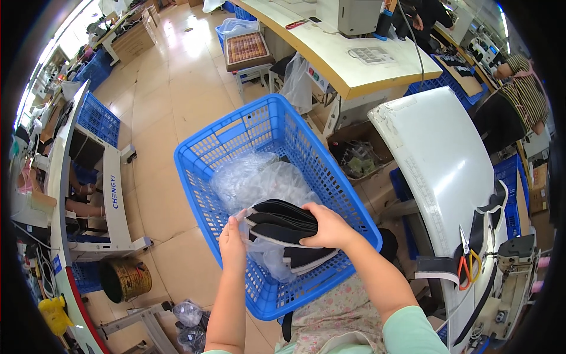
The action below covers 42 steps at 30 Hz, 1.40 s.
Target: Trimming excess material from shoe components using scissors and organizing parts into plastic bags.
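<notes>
My right hand grips a stack of black fabric pieces with pale edges, thumb on the near side and fingers over the far side. At the stack's left end, my left hand pinches the edge of a see-through plastic bag. Both hands are over a blue plastic basket in front of me. Below the stack, another black piece with a pale edge lies in the basket. More crumpled see-through plastic fills the basket's far part.
To the right, a white worktop carries orange-handled scissors and black strips beside a sewing machine. A yellow-edged table stands ahead. At left are another workbench and a round bin. People work nearby.
</notes>
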### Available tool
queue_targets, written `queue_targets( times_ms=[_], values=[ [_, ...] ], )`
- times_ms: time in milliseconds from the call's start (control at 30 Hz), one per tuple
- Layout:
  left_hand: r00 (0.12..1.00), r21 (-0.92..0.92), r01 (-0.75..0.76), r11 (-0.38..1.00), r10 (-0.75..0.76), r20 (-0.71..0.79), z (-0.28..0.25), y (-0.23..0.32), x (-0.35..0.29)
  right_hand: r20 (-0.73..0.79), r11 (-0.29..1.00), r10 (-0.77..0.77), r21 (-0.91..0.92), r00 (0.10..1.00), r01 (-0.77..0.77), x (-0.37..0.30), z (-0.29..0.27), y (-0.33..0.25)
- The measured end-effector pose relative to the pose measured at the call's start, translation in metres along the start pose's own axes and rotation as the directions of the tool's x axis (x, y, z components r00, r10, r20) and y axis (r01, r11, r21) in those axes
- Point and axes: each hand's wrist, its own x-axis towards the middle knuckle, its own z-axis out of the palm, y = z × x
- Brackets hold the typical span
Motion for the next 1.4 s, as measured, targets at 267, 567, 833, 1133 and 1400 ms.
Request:
queue_targets(
  times_ms=[267, 567, 833, 1133, 1400],
  values=[
    [0.994, -0.067, 0.035, 0.997, -0.042, -0.1, 0.008, 0.01, 0.001, 0.034, 0.891, -0.24, -0.388, 0.97, 0.235, -0.003, 0.03, 0.008],
    [0.999, 0.198, -0.031, 0.98, 0.022, 0.05, 0.016, 0.004, -0.011, -0.13, 0.825, -0.088, -0.566, 0.988, -0.002, 0.036, 0.04, 0.012],
    [0.998, 0.109, -0.062, 0.992, 0.059, 0.024, 0.012, -0.001, -0.009, 0.055, 0.724, -0.144, -0.675, 0.988, 0.143, 0.043, 0.073, -0.006],
    [0.996, -0.021, -0.075, 0.997, 0.076, 0.041, 0.007, -0.014, -0.008, 0.266, 0.661, -0.117, -0.698, 0.957, 0.275, 0.051, 0.082, -0.008],
    [0.996, -0.093, -0.063, 0.994, 0.07, 0.064, 0.003, -0.016, -0.014, 0.552, 0.69, 0.103, -0.639, 0.827, 0.34, 0.068, 0.084, -0.027]
  ],
)
